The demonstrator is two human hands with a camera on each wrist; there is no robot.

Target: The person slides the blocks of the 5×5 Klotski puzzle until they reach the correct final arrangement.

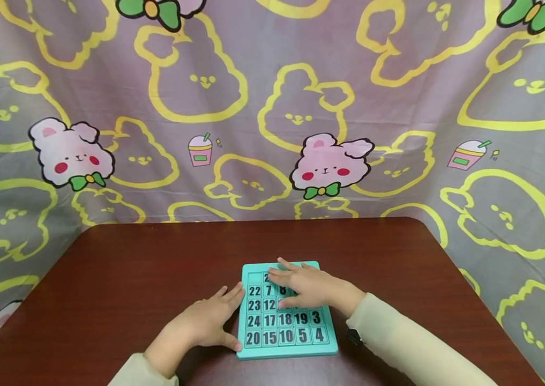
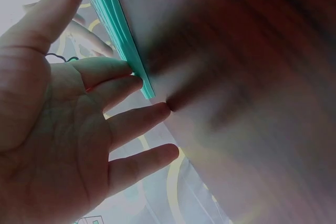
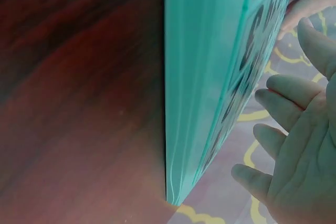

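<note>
A turquoise number slide puzzle (image 1: 288, 351) lies flat on the table, its square tiles printed with dark numbers. The bottom row reads 20, 15, 10, 5, 4, and a gap shows at the top left corner of the grid. Along the puzzle's left edge rests my left hand (image 1: 204, 320), thumb near the lower corner and fingers (image 2: 139, 119) extended against the side. My right hand (image 1: 308, 287) is over the upper right tiles with its fingers (image 3: 283, 108) spread and loosely straight, hiding several numbers. Whether a right fingertip touches a tile, I cannot tell.
The dark reddish-brown wooden table (image 1: 156, 268) extends around the puzzle on all sides. Behind it and at both sides hangs a grey-pink curtain (image 1: 253, 118) with cartoon bears and rabbits. A small black object (image 1: 354, 336) sits at the right sleeve cuff.
</note>
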